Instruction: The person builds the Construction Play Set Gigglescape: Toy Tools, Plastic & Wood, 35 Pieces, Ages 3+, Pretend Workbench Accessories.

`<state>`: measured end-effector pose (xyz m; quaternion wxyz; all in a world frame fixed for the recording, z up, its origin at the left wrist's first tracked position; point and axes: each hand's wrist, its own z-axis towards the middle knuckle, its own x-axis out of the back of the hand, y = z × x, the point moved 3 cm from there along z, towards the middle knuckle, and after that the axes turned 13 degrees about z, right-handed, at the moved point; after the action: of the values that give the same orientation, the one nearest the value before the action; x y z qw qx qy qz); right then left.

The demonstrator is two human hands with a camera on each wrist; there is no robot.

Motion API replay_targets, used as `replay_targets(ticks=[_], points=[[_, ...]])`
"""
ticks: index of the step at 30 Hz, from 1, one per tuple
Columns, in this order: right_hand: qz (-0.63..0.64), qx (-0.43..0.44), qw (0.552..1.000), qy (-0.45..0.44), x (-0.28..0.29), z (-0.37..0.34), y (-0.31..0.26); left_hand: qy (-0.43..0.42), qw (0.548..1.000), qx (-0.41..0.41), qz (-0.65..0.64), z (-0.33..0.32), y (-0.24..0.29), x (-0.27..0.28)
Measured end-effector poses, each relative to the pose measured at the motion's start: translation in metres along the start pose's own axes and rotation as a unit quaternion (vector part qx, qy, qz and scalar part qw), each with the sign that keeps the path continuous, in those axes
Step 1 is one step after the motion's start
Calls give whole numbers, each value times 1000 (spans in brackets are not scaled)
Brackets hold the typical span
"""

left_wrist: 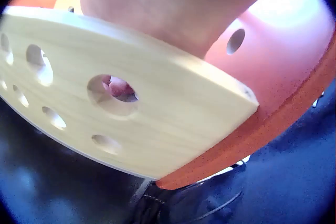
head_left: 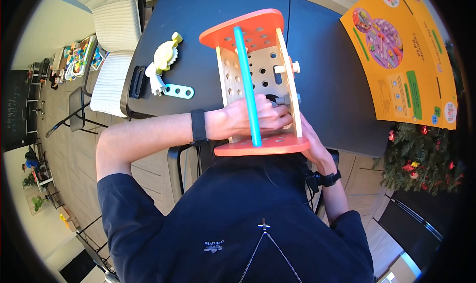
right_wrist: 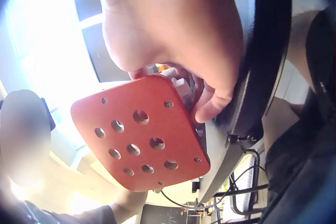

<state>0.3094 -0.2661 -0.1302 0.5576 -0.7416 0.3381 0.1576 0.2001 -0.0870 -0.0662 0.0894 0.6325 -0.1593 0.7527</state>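
A toy toolbox with red-orange end panels (head_left: pixel 263 145), pale wooden sides with holes (left_wrist: pixel 152 113) and a blue rod handle (head_left: pixel 246 79) stands before the person. Inside it, beneath the rod, is the left hand (head_left: pixel 258 115), fingers curled beside a grey threaded bolt (head_left: pixel 282 100) at the right side panel. The right hand (head_left: pixel 313 140) reaches along the outside of that panel. In the right wrist view its fingers (right_wrist: pixel 212 106) bend close to a whitish piece (right_wrist: pixel 181 87) beyond the red end panel. I cannot tell what either hand holds. A whitish peg (head_left: pixel 290 68) sits higher on the panel.
On the dark table (head_left: pixel 183 15), to the left, lie a yellow toy with a toothed disc (head_left: pixel 166 57), a light blue strip with holes (head_left: pixel 179 91) and a black case (head_left: pixel 138 82). A yellow box (head_left: pixel 401 55) stands right, above a decorated tree (head_left: pixel 419 159).
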Motion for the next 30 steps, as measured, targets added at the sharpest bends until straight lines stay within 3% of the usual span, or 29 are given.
replay_targets(ticks=[4,10,13,14,17,18,21,25,30], points=[[36,15,999,-11,-3,5,-8,30,998,44,22,1,1,10],[118,-10,993,-3,-23,9,-16,-26,997,76,-9,-6,-5,6],[116,-2,993,17,-35,12,-27,12,995,95,-29,-10,-8,16],[139,-15,990,-30,-30,16,-28,28,993,104,-44,-12,-10,21],[148,-12,989,29,-41,19,-47,62,991,103,-63,-16,-19,38],[138,-15,990,15,-37,21,-52,5,989,122,-81,-22,-23,43],[83,-2,996,38,-40,25,-76,93,978,145,-114,-44,-34,46],[31,27,998,44,-40,31,-111,30,969,217,-116,-74,-39,40],[-93,58,991,75,-32,40,-145,27,936,314,-158,-115,-38,50]])
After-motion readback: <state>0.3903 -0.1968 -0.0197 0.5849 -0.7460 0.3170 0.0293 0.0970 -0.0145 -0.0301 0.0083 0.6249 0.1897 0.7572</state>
